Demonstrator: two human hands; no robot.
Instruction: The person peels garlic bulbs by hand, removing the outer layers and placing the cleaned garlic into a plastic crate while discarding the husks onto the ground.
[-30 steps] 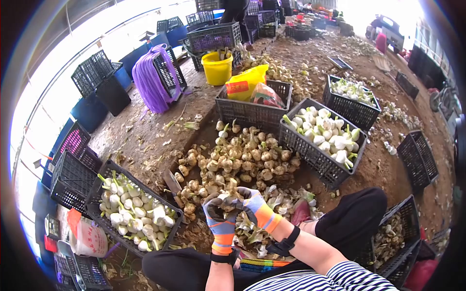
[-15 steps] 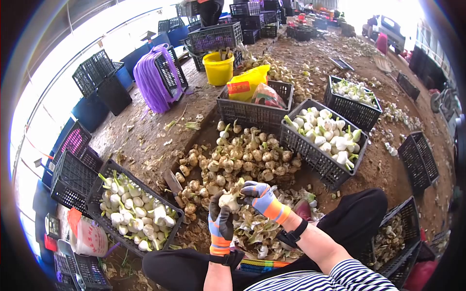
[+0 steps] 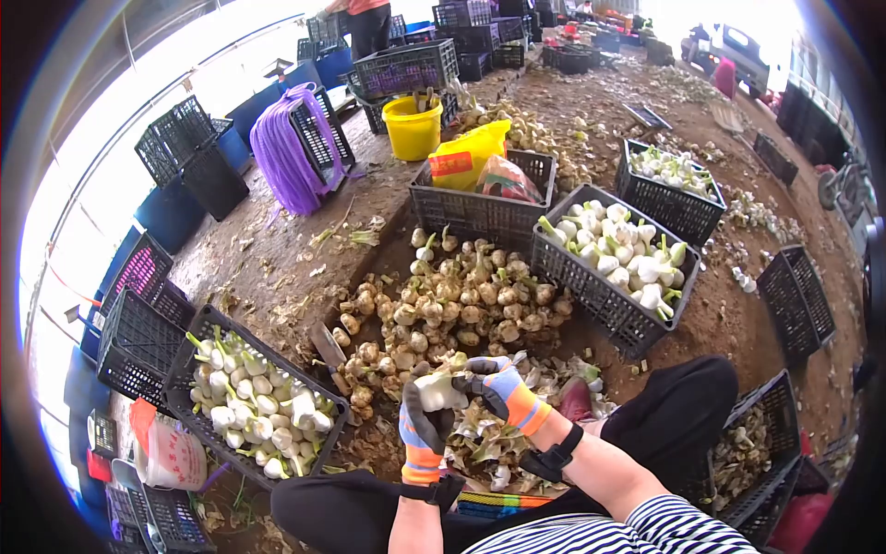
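In the head view, the left hand point(image 3: 423, 417), in a grey and orange glove, is clamped on a pale garlic bulb point(image 3: 441, 391), with the fingers wrapped round its lower half. The right hand point(image 3: 503, 388), in a matching glove, is just beside it. Its fingertips are pressed together on the top of the same bulb, so both hands meet on it. The bulb is held in the air in front of the person's lap.

Directly below the hands lies a heap of peelings point(image 3: 498, 441). Just beyond the hands is a pile of dirty, unpeeled garlic point(image 3: 452, 305) on the ground. To the left of the left hand, near it, is a black crate point(image 3: 175, 379) filled with clean white bulbs. Beyond the right hand and to its right, a second black crate point(image 3: 591, 300) holds more white bulbs. Straight ahead, past the pile, a third crate point(image 3: 471, 217) holds a yellow bag point(image 3: 471, 152), and further off is a yellow bucket point(image 3: 413, 129). To the right of the right hand is the person's bent knee in black trousers point(image 3: 674, 415), and past it is a crate of scraps point(image 3: 748, 452). Far ahead, well apart from the hands, another person point(image 3: 365, 18) stands among stacked crates.
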